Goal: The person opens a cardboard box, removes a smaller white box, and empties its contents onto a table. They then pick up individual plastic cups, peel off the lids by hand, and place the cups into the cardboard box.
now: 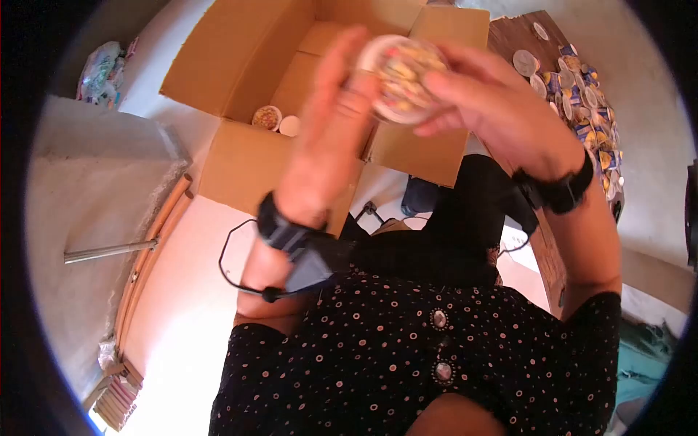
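A round white-rimmed cup (pixel 406 76) with a colourful patterned lid or top is held up between my hands, above the open cardboard box. My right hand (pixel 494 94) grips it from the right, thumb on the top and fingers below. On the other side my left hand (pixel 334 123) is blurred, its fingers against or very near the cup's left edge; whether they touch it is unclear. Inside the box (pixel 291 62), near its left corner, sit a cup with a reddish-brown top (pixel 267 118) and a plain white one (pixel 289 126).
At the right, a brown wooden table (pixel 509 35) bears many small blue, yellow and white cups (pixel 582 94). Box flaps stick out towards me. Long brown pipes (pixel 156 254) lie along the left wall, with a metal rod (pixel 109 252) beside them.
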Available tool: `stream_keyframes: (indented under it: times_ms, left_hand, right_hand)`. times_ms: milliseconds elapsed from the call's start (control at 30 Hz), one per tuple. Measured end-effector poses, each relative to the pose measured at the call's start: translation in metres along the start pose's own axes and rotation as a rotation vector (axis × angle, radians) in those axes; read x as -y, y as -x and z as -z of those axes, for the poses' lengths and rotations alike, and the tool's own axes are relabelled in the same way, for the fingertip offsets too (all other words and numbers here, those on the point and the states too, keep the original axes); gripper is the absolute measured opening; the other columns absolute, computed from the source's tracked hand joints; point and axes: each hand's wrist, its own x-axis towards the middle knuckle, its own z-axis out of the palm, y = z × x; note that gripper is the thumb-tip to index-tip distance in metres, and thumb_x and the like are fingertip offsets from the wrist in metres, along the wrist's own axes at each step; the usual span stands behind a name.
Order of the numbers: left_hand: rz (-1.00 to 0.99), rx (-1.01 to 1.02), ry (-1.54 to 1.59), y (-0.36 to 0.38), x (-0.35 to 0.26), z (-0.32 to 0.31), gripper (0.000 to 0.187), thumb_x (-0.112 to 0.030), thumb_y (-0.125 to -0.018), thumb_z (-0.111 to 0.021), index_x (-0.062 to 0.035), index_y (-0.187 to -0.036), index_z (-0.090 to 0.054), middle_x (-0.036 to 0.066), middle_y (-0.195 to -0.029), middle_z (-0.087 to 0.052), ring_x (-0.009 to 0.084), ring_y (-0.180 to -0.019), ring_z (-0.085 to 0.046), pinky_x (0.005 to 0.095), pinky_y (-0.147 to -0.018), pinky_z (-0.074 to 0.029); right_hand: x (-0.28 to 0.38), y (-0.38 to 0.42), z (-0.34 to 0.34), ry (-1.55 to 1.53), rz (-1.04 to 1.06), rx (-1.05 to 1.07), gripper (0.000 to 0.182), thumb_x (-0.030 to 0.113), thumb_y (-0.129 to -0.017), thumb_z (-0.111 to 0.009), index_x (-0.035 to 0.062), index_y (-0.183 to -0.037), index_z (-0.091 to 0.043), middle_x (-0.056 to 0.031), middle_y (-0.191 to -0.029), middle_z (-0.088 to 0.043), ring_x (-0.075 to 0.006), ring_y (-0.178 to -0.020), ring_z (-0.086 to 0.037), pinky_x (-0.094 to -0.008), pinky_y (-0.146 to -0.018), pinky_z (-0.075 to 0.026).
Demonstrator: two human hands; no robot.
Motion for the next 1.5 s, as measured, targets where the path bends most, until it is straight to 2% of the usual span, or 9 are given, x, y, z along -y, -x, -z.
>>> stream_keyframes:
  times_ms: [300,567,767,967,1067,1133,1233,1367,1500]
  left_hand:
    - [-0.008,-0.216,-0.066,0.001,-0.004,0.092,0.072,-0.050,-0.093,-0.040,0.0014,-0.140,-0.023,0.017,-0.137,-0.039,0.0268,-0.124,-0.042,0.0406,-0.104,-0.032]
    - [0.140,-0.378,-0.398,0.024,0.002,0.150,0.045,-0.033,-0.096,-0.046,0.0013,-0.126,-0.048,0.016,-0.116,-0.058,0.0226,-0.111,-0.053,0.0342,-0.097,-0.039]
    - [0.101,-0.259,-0.421,0.009,0.014,0.130,0.056,-0.008,-0.087,-0.061,-0.0063,-0.137,-0.037,0.011,-0.130,-0.048,0.0203,-0.118,-0.048,0.0315,-0.097,-0.039]
    - [0.121,-0.213,-0.183,-0.014,0.017,0.111,0.050,-0.009,-0.090,-0.055,-0.0058,-0.136,-0.037,0.010,-0.127,-0.049,0.0186,-0.114,-0.050,0.0324,-0.094,-0.043]
    - [0.232,-0.268,0.018,-0.020,0.018,0.119,0.040,-0.015,-0.093,-0.051,-0.0034,-0.131,-0.042,0.010,-0.121,-0.053,0.0189,-0.110,-0.054,0.0334,-0.090,-0.047]
    - [0.289,-0.279,0.104,-0.022,0.020,0.123,0.037,-0.019,-0.095,-0.049,-0.0024,-0.128,-0.045,0.010,-0.119,-0.055,0.0193,-0.107,-0.055,0.0342,-0.088,-0.049]
    - [0.318,-0.261,0.267,-0.025,0.028,0.123,0.037,-0.026,-0.097,-0.045,-0.0023,-0.126,-0.045,0.011,-0.117,-0.056,0.0208,-0.105,-0.057,0.0369,-0.087,-0.051]
    - [0.388,-0.238,0.429,-0.030,0.030,0.122,0.044,-0.031,-0.097,-0.044,-0.0019,-0.129,-0.040,0.013,-0.116,-0.056,0.0240,-0.102,-0.059,0.0394,-0.088,-0.050]
    - [0.462,-0.227,0.155,-0.022,0.027,0.128,0.049,-0.035,-0.097,-0.043,-0.0003,-0.130,-0.037,0.015,-0.116,-0.056,0.0271,-0.099,-0.061,0.0371,-0.086,-0.049]
  right_hand:
    - [-0.028,-0.121,-0.006,-0.120,-0.193,0.367,0.039,0.024,-0.087,-0.064,-0.0036,-0.112,-0.051,-0.0124,-0.099,-0.062,-0.0185,-0.085,-0.063,-0.0295,-0.075,-0.054]
    - [-0.063,-0.165,0.016,0.196,-0.385,0.441,0.046,0.027,-0.089,-0.061,-0.0029,-0.120,-0.047,-0.0096,-0.104,-0.059,-0.0141,-0.086,-0.062,-0.0264,-0.072,-0.053]
    - [-0.062,-0.172,0.007,-0.013,-0.457,0.514,0.043,0.032,-0.089,-0.059,-0.0032,-0.113,-0.053,-0.0118,-0.099,-0.062,-0.0159,-0.079,-0.064,-0.0260,-0.069,-0.055]
    - [-0.061,-0.174,-0.012,-0.085,-0.393,0.585,0.047,0.040,-0.090,-0.055,-0.0040,-0.108,-0.056,-0.0130,-0.098,-0.061,-0.0151,-0.074,-0.065,-0.0237,-0.062,-0.056]
    - [-0.057,-0.172,-0.016,0.201,-0.285,0.416,0.051,0.042,-0.089,-0.056,-0.0046,-0.110,-0.054,-0.0144,-0.107,-0.058,-0.0187,-0.086,-0.064,-0.0257,-0.069,-0.055]
    - [-0.061,-0.176,-0.018,0.631,0.259,0.290,0.052,0.036,-0.083,-0.065,-0.0012,-0.116,-0.050,-0.0148,-0.111,-0.055,-0.0252,-0.100,-0.059,-0.0317,-0.081,-0.050]
    - [-0.063,-0.164,-0.024,0.990,0.682,0.306,0.060,0.027,-0.073,-0.073,0.0036,-0.121,-0.046,-0.0149,-0.112,-0.055,-0.0303,-0.109,-0.053,-0.0356,-0.092,-0.043]
    - [-0.078,-0.175,-0.027,1.039,0.574,0.270,0.060,0.020,-0.071,-0.074,0.0056,-0.121,-0.046,-0.0160,-0.113,-0.056,-0.0306,-0.107,-0.054,-0.0366,-0.091,-0.043]
    - [-0.067,-0.203,0.000,0.603,-0.088,0.459,0.057,0.027,-0.074,-0.067,0.0018,-0.121,-0.048,-0.0079,-0.108,-0.058,-0.0142,-0.092,-0.055,-0.0293,-0.080,-0.047]
